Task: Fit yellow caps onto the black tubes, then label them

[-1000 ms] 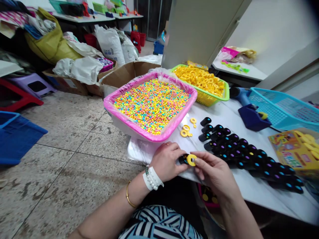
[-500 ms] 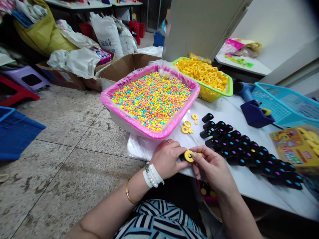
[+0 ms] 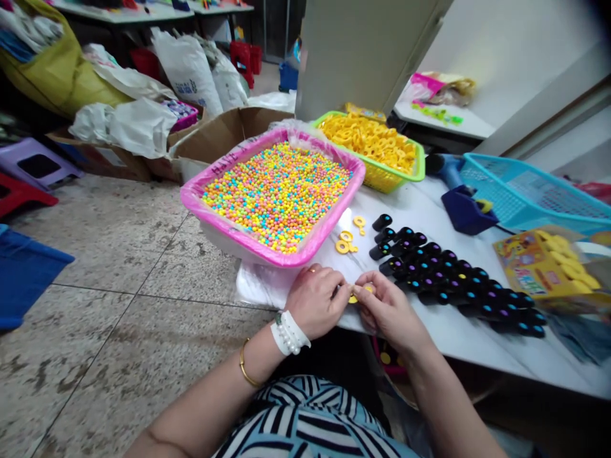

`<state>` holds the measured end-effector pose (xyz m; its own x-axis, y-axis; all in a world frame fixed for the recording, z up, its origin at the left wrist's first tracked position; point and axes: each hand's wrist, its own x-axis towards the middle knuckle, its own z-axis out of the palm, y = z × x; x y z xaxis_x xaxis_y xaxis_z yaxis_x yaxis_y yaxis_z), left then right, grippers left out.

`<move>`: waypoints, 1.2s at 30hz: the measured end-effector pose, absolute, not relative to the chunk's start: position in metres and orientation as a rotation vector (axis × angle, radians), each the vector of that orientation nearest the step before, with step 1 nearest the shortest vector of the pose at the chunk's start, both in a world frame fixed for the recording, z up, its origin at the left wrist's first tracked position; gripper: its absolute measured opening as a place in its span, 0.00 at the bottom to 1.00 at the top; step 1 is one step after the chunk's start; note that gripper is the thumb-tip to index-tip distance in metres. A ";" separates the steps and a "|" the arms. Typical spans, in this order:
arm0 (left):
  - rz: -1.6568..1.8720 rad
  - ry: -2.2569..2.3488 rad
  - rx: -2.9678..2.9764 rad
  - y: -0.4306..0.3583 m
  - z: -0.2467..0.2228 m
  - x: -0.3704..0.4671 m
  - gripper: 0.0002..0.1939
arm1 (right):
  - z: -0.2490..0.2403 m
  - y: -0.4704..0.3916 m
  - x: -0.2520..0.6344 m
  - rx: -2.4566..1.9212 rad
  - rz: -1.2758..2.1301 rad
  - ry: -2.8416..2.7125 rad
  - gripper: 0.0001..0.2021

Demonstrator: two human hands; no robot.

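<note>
Both hands meet over the counter edge, just beyond the near corner of a pink-rimmed plastic-lined basin [image 3: 281, 259], closed on a small flat yellow plastic ring piece.
The left hand [image 3: 315, 302] and the right hand [image 3: 389, 312] are together, fingertips pinching the yellow ring piece [image 3: 353, 297] between them; the fingers cover part of it, and whether the left palm encloses anything more cannot be told. The basin is full of small round multicoloured beads [image 3: 281, 197]. Just right of the basin, loose yellow ring pieces [image 3: 342, 247] lie on the white marbled counter [image 3: 470, 340]; farther right of it, short black cylinders with coloured ends [image 3: 432, 270] lie in rows. Behind the basin's right side stands a lime-green basket [image 3: 420, 172] heaped with yellow ring pieces.
</note>
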<state>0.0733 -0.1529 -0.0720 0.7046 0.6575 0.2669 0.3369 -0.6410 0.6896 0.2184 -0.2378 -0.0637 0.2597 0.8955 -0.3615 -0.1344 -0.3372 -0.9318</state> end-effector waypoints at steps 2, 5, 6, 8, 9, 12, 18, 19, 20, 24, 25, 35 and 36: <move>0.728 0.709 2.307 -0.154 -0.074 0.070 0.14 | -0.066 -0.240 0.218 -1.522 1.219 -0.757 0.18; 0.748 0.633 2.360 -0.154 -0.078 0.066 0.18 | -0.070 -0.247 0.218 -1.497 1.052 -0.744 0.17; 0.752 0.617 2.370 -0.154 -0.079 0.065 0.17 | -0.071 -0.250 0.218 -1.469 1.014 -0.728 0.16; 0.765 0.588 2.361 -0.153 -0.081 0.065 0.16 | -0.072 -0.255 0.218 -1.394 0.988 -0.685 0.14; 0.767 0.574 2.346 -0.152 -0.081 0.065 0.15 | -0.071 -0.256 0.219 -1.361 1.010 -0.664 0.14; 0.730 0.551 2.309 -0.151 -0.081 0.066 0.15 | -0.067 -0.253 0.219 -1.357 1.147 -0.658 0.15; 0.653 0.583 2.311 -0.151 -0.080 0.068 0.11 | -0.055 -0.230 0.221 -1.497 1.370 -0.760 0.18; 0.641 0.584 2.315 -0.151 -0.080 0.069 0.11 | -0.054 -0.227 0.221 -1.509 1.397 -0.760 0.18; 0.633 0.587 2.320 -0.150 -0.080 0.070 0.11 | -0.053 -0.225 0.221 -1.515 1.416 -0.764 0.18; 0.617 0.629 2.374 -0.150 -0.080 0.072 0.11 | -0.055 -0.230 0.217 -1.565 1.312 -0.862 0.15; 0.617 0.629 2.386 -0.150 -0.080 0.072 0.11 | -0.056 -0.232 0.216 -1.579 1.264 -0.899 0.14; 0.686 0.577 2.360 -0.147 -0.085 0.072 0.10 | -0.058 -0.226 0.217 -1.740 1.127 -1.200 0.10; 0.695 0.576 2.365 -0.146 -0.085 0.072 0.09 | -0.057 -0.226 0.215 -1.782 1.051 -1.224 0.09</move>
